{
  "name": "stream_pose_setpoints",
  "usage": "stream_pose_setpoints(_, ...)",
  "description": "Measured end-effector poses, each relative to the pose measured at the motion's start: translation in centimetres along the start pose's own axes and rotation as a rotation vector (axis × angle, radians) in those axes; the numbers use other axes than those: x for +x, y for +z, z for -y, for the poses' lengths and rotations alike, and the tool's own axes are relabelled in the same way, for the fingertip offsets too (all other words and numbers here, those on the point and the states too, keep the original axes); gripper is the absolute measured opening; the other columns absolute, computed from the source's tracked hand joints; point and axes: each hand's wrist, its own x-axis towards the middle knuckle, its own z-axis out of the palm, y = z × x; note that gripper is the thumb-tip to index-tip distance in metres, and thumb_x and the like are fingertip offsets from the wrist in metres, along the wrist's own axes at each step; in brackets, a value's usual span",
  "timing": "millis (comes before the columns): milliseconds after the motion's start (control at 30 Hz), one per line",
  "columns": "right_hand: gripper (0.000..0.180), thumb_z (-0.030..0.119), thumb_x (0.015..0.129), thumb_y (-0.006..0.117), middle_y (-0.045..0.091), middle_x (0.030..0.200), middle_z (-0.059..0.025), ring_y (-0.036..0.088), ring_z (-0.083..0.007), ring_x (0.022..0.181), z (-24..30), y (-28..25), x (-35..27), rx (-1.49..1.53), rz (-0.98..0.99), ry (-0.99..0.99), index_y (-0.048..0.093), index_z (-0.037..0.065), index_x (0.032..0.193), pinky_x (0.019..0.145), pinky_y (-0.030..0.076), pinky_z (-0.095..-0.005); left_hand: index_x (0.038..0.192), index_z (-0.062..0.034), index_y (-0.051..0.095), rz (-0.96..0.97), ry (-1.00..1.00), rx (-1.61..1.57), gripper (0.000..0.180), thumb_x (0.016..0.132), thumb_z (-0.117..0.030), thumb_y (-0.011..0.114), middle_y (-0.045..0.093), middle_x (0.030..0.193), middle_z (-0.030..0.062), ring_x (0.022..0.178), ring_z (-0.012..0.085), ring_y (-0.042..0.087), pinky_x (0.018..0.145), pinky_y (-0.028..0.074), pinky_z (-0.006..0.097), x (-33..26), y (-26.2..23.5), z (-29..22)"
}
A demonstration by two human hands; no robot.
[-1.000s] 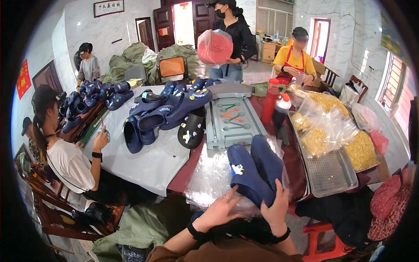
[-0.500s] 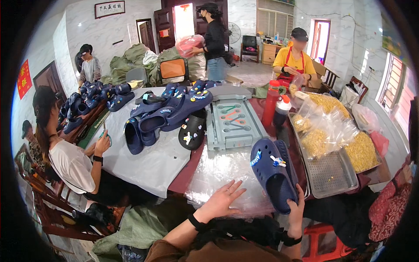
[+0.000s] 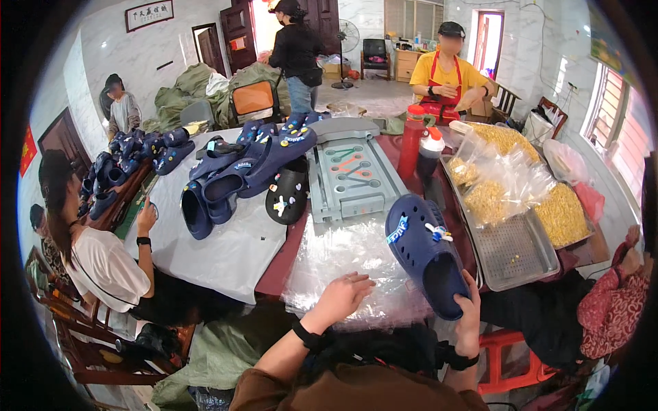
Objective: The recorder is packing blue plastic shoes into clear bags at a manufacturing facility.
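Observation:
My right hand (image 3: 469, 312) grips a navy blue clog (image 3: 406, 240) at its heel, toe pointing away from me. The clog has round holes and bright charms on its upper; the edge of what looks like its mate shows just behind it. To the left of the clog, my left hand (image 3: 345, 298) holds nothing, its fingers stretched out and slightly bent, over a stack of clear plastic bags (image 3: 329, 257). Beyond the bags stands a grey plastic case-like board (image 3: 356, 178) with coloured markings. A black clog (image 3: 286, 195) with charms lies to its left.
Navy clogs (image 3: 236, 181) pile up on a white sheet (image 3: 164, 240). A metal tray (image 3: 514, 257) with bagged yellow pieces (image 3: 490, 202) is at right, near a red bottle (image 3: 411, 140) and a dark bottle (image 3: 430, 154). People work around; a red stool (image 3: 510, 359) stands below.
My left hand's fingers have drawn closer together. My right hand keeps hold of the clog. The person in black has turned left, and the red bundle is no longer visible in their hands.

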Motion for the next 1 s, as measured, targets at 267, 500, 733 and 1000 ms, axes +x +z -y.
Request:
stream_pose_setpoints(267, 0.083, 0.018, 0.074, 0.061, 0.052, 0.147, -0.0185, 0.053, -0.0290, 0.135, 3.9, -0.2, -0.9, 0.127, 0.185, 0.051, 0.043, -0.006, 0.151, 0.116, 0.037, -0.0376, 0.112, -0.0050, 0.073, -0.127, -0.216, -0.221, 0.023, 0.095, -0.017, 0.063, 0.074, 0.102, 0.0198, 0.096, 0.0410, 0.069, 0.085, 0.055, 0.045, 1.1, -1.4, -1.5)
stream_pose_setpoints(500, 0.079, 0.025, 0.080, 0.062, 0.049, 0.148, -0.0268, 0.054, -0.0297, 0.131, 8.6, -0.7, -3.7, 0.057, 0.489, -0.082, 0.042, -0.018, 0.143, 0.114, 0.038, -0.0372, 0.102, -0.0012, 0.072, -0.156, -0.344, -0.300, 0.020, 0.090, -0.016, 0.065, 0.072, 0.100, 0.0199, 0.092, 0.0432, 0.068, 0.081, 0.054, 0.046, 0.6, -1.1, -0.1)
stream_pose_setpoints(733, 0.087, 0.020, 0.062, 0.065, 0.059, 0.136, -0.0184, 0.055, -0.0246, 0.129, 10.0, -1.4, -3.5, -0.021, 0.642, -0.035, 0.048, -0.012, 0.142, 0.112, 0.036, -0.0314, 0.107, -0.0039, 0.075, -0.266, -0.173, -0.404, 0.027, 0.084, -0.017, 0.073, 0.074, 0.111, 0.0157, 0.100, 0.0359, 0.071, 0.086, 0.056, 0.039, 1.1, -1.4, 0.3)
stream_pose_setpoints(1000, 0.082, 0.017, 0.058, 0.066, 0.060, 0.133, -0.0143, 0.056, -0.0228, 0.125, 11.5, -2.5, -4.2, -0.147, 0.372, 0.131, 0.056, -0.008, 0.136, 0.110, 0.037, -0.0306, 0.097, -0.0060, 0.078, -0.537, -0.188, -0.226, 0.015, 0.084, -0.011, 0.078, 0.068, 0.094, 0.0121, 0.090, 0.0313, 0.068, 0.083, 0.053, 0.039, 1.6, -2.0, -0.6)
